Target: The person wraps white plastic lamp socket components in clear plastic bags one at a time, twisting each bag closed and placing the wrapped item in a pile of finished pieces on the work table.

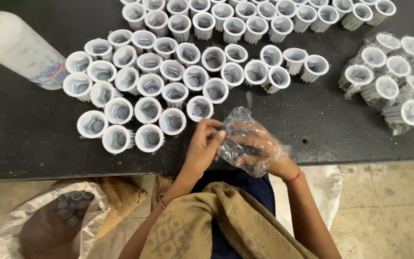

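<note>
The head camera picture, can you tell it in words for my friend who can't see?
Seen from above, a person's right hand is inside a clear plastic bag while the left hand pinches the bag's edge, at the rim of a black table. Many small white ribbed cups stand open-side up, some bagged cups lie right, and a white bottle lies left.

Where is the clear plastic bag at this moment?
In the head view, the clear plastic bag sits just right of centre, over the right hand, pinched by the left hand, near the dark table's front edge.

White ribbed cups [174, 95], black table [34, 144]
</note>
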A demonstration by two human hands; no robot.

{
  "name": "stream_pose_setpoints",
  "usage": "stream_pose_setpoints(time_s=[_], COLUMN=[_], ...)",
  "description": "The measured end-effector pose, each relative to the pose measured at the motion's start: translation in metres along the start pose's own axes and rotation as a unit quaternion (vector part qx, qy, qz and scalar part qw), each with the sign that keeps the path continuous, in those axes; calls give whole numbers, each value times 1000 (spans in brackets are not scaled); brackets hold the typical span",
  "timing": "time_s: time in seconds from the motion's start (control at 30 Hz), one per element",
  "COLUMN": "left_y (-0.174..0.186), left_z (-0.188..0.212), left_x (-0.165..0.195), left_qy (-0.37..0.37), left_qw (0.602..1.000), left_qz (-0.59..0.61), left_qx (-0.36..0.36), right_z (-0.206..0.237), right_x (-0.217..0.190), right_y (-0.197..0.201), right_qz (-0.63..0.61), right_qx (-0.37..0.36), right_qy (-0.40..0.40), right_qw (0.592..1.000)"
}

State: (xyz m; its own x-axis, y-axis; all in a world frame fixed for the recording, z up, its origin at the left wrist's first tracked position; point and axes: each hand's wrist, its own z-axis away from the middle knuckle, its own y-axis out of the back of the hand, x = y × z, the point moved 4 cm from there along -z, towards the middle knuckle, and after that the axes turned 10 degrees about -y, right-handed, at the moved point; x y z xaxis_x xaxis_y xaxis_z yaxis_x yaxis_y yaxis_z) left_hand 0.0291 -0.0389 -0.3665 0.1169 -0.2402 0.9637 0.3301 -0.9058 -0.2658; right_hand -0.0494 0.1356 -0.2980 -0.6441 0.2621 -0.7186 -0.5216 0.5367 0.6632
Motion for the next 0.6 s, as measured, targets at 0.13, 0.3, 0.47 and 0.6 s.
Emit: stream_pose_setpoints(time_s=[0.13, 0.3, 0.47, 0.6], left_y=[0, -10, -19, -37], left_z=[6, 14, 8, 12], left_x=[-2, 9, 17, 50], left_qy=[-51, -192, -150, -285], left_qw=[991, 928, 901, 784], left_qz=[-102, -309, -403, -548], left_qx=[70, 79, 50, 67], right_z=[23, 51, 52, 45], right_x=[31, 62, 67, 47], right_y=[15, 15, 19, 33], right_qz=[-127, -341, -303, -162], right_qx=[-27, 112, 114, 89], right_qy=[-108, -148, -187, -204], right_qw=[986, 922, 927, 961])
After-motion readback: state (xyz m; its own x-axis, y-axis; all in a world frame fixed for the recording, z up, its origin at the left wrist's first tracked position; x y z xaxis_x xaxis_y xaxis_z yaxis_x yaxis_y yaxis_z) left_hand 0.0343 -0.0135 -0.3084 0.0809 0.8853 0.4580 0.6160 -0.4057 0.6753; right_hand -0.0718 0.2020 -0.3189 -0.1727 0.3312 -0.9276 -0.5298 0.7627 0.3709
